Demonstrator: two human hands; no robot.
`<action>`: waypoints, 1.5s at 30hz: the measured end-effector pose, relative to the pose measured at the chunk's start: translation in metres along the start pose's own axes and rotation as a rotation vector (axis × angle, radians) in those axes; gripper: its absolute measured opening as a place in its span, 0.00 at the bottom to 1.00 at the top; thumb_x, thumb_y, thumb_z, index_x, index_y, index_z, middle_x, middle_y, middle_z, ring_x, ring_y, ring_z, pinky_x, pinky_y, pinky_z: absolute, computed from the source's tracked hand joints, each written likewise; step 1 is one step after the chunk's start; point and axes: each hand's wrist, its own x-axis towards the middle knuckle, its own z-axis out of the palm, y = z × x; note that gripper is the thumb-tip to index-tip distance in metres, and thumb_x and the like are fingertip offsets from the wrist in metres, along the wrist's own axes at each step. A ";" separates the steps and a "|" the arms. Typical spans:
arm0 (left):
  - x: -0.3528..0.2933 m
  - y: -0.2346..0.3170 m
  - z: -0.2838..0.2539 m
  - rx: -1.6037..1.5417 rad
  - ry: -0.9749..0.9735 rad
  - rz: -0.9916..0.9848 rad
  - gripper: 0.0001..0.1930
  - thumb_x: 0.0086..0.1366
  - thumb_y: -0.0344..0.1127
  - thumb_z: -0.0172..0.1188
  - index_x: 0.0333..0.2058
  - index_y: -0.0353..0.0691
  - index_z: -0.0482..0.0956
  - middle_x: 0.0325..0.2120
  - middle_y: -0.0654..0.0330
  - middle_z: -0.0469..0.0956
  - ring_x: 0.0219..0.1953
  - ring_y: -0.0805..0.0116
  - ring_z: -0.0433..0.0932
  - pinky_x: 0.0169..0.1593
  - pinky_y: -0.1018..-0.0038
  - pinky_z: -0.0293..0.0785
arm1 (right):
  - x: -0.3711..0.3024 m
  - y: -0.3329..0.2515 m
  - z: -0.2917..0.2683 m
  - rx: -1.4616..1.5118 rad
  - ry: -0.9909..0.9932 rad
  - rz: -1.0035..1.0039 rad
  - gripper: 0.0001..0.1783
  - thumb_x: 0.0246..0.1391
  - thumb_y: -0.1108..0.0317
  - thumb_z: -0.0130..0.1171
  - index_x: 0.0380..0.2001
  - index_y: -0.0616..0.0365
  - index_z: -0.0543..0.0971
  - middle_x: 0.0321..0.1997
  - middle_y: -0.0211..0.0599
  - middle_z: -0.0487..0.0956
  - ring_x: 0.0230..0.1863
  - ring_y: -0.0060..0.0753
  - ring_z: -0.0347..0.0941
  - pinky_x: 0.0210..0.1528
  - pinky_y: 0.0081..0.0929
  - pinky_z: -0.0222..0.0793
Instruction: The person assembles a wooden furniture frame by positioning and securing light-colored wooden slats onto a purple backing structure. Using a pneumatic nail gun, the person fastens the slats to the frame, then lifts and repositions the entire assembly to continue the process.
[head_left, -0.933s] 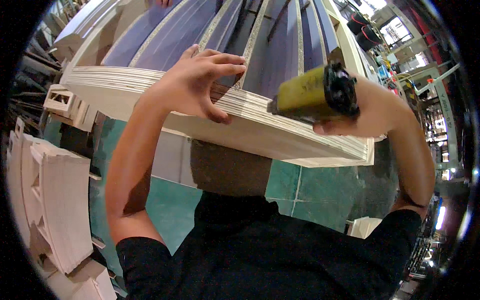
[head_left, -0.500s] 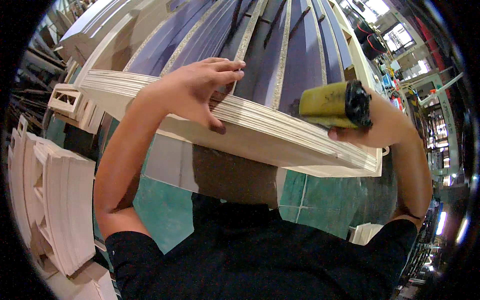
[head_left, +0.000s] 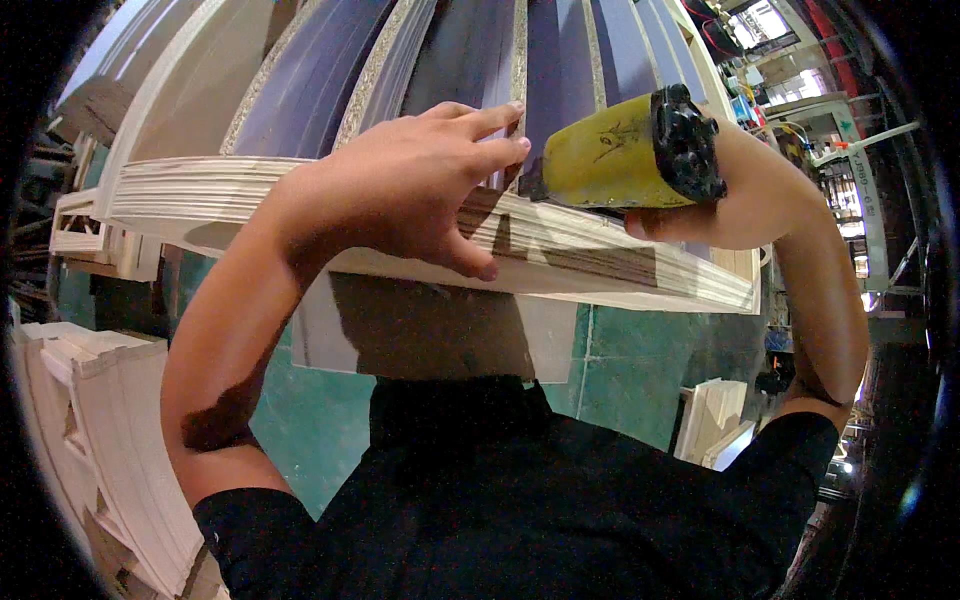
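A long stack of pale plywood strips (head_left: 610, 240) runs crosswise in front of me, along the near end of a wooden frame. My left hand (head_left: 420, 185) lies over the top of the stack, fingers spread and thumb down its near face. My right hand (head_left: 750, 195) is wrapped round a yellow nail gun (head_left: 605, 155) with a black end cap. The gun lies sideways, its dark nose pointing left, close above the strips and near my left fingertips. The grip is mostly hidden behind the gun's body.
Beyond the strips, bluish-grey panels (head_left: 560, 90) lie between narrow chipboard-edged slats (head_left: 375, 75). Stacked pale wooden frames (head_left: 110, 430) stand at the lower left. More wooden pieces (head_left: 712, 415) sit on the green floor (head_left: 630, 370) at the right. Workshop equipment lines the far right.
The nail gun in my right hand has moved left and slightly up, closer to my left hand. My left hand has shifted a little right along the strips, still spread. The view has shifted somewhat.
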 end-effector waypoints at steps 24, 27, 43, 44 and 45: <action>0.002 -0.001 -0.002 -0.008 -0.042 -0.063 0.48 0.43 0.51 0.79 0.62 0.40 0.70 0.67 0.43 0.65 0.63 0.39 0.70 0.65 0.54 0.69 | 0.012 -0.005 0.003 -0.057 -0.040 0.074 0.30 0.47 0.67 0.75 0.54 0.58 0.78 0.51 0.41 0.83 0.52 0.36 0.79 0.59 0.33 0.73; 0.004 0.002 -0.005 -0.023 -0.074 -0.079 0.49 0.42 0.52 0.79 0.63 0.41 0.70 0.66 0.44 0.66 0.64 0.40 0.69 0.66 0.54 0.67 | 0.008 0.005 0.008 -0.062 0.021 -0.063 0.24 0.48 0.69 0.75 0.49 0.59 0.82 0.43 0.39 0.86 0.41 0.29 0.82 0.47 0.28 0.78; -0.046 -0.003 -0.043 0.068 0.072 -0.065 0.50 0.38 0.47 0.83 0.60 0.37 0.72 0.66 0.49 0.67 0.68 0.49 0.64 0.71 0.56 0.60 | -0.025 -0.004 -0.008 -0.132 -0.095 0.206 0.34 0.44 0.65 0.77 0.55 0.58 0.76 0.52 0.42 0.81 0.54 0.39 0.78 0.61 0.36 0.71; -0.059 -0.013 -0.047 0.103 0.064 -0.098 0.50 0.36 0.47 0.83 0.60 0.37 0.72 0.67 0.50 0.66 0.70 0.49 0.63 0.72 0.55 0.59 | -0.022 -0.006 -0.009 -0.173 -0.070 0.150 0.34 0.44 0.65 0.77 0.55 0.58 0.76 0.53 0.42 0.81 0.55 0.39 0.78 0.61 0.36 0.71; -0.072 -0.023 -0.053 0.138 0.061 -0.130 0.51 0.35 0.47 0.83 0.60 0.38 0.72 0.68 0.51 0.65 0.71 0.49 0.61 0.73 0.55 0.58 | -0.022 -0.011 -0.011 -0.220 -0.043 0.095 0.34 0.44 0.65 0.77 0.55 0.58 0.76 0.53 0.42 0.81 0.55 0.39 0.78 0.61 0.35 0.70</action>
